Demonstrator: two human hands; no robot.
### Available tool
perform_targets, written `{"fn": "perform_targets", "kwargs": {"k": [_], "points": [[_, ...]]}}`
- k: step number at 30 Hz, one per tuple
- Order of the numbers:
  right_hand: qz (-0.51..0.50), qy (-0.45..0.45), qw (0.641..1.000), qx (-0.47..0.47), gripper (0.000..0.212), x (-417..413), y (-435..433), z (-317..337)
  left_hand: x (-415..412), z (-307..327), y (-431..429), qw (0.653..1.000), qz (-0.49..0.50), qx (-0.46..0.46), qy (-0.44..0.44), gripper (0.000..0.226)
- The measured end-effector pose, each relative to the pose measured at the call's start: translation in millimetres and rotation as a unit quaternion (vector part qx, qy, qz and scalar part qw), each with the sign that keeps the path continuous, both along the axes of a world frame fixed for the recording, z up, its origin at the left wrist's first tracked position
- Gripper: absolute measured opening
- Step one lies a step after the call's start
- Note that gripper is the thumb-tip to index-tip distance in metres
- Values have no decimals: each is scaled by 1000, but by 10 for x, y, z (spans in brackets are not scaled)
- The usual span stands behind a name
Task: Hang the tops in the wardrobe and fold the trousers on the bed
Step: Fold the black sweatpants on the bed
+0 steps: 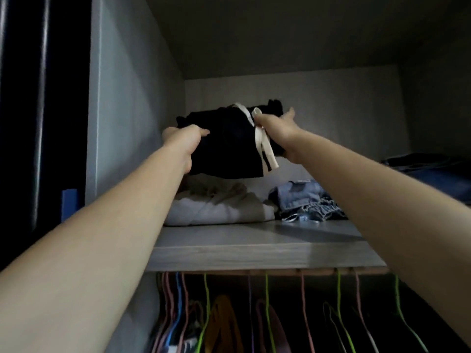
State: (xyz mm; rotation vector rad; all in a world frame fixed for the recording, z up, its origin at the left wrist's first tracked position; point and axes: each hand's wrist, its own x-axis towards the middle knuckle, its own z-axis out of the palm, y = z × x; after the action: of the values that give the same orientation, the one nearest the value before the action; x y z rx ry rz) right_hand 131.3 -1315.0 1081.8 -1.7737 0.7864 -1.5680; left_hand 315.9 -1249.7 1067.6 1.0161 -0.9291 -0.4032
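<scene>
**Mia:** What are the hands doing?

**Ben:** The left hand [182,141] grips the left end of the folded black trousers [229,149]. Its fingers are curled tight round the cloth.

**Mia:** And the other one?

**Ben:** The right hand [276,128] holds the right end. Its fingers reach along the far side of the bundle. I can't see its thumb.

**Mia:** What is that pale strip?

**Ben:** That is the white drawstring [262,143]. It hangs down from the trousers, just beside the right hand.

**Mia:** Where are the trousers?

**Ben:** Up in the air, inside the top part of the wardrobe [127,98]. They are above the shelf [254,253] and not touching it.

**Mia:** What lies under them?

**Ben:** A folded white garment [216,207] lies on the shelf, right below. Beside it, to the right, sits a crumpled denim piece [303,200]. Far to the right is a dark blue folded pile [438,174].

**Mia:** And under the shelf?

**Ben:** Hangers [267,301] in pink, blue and green hang in a row. It is dark down there.
</scene>
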Motion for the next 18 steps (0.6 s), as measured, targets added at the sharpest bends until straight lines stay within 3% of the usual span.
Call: {"fn": "perform_targets", "kwargs": {"k": [1, 3, 6, 7, 8, 10, 12, 14, 15, 16, 18], "points": [[14, 27, 999, 28, 84, 75, -112, -75, 63, -44, -69, 998, 7, 51, -18, 57], [36, 163, 980, 104, 39, 223, -268, -347, 177, -233, -204, 979, 30, 172, -101, 49], [-76, 393, 915, 55, 40, 321, -363, -537, 266, -436, -343, 938, 147, 226, -217, 52], [-135, 415, 900, 0, 45, 320, -398, -521, 266, -443, -343, 904, 231, 227, -280, 58], [-174, 424, 888, -40, 53, 304, -398, -484, 230, -428, -301, 846, 326, 222, -359, 59], [-210, 465, 854, -100, 57, 273, -365, -430, 104, -385, -173, 740, 440, 126, -493, 48], [-238, 505, 816, -147, 52, 197, -279, -405, -6, -343, -86, 698, 427, 55, -572, 33], [-268, 522, 790, -179, 46, 114, -136, -373, -30, -295, -32, 715, 311, 129, -613, 34], [-252, 518, 800, -165, 43, 83, -53, -355, -16, -284, -3, 725, 236, 206, -614, 38], [-206, 515, 822, -129, 40, 75, 3, -345, 4, -293, 34, 721, 174, 274, -612, 50], [-91, 536, 838, -47, 35, 134, 45, -404, 77, -375, 56, 651, 164, 357, -650, 92]]}}
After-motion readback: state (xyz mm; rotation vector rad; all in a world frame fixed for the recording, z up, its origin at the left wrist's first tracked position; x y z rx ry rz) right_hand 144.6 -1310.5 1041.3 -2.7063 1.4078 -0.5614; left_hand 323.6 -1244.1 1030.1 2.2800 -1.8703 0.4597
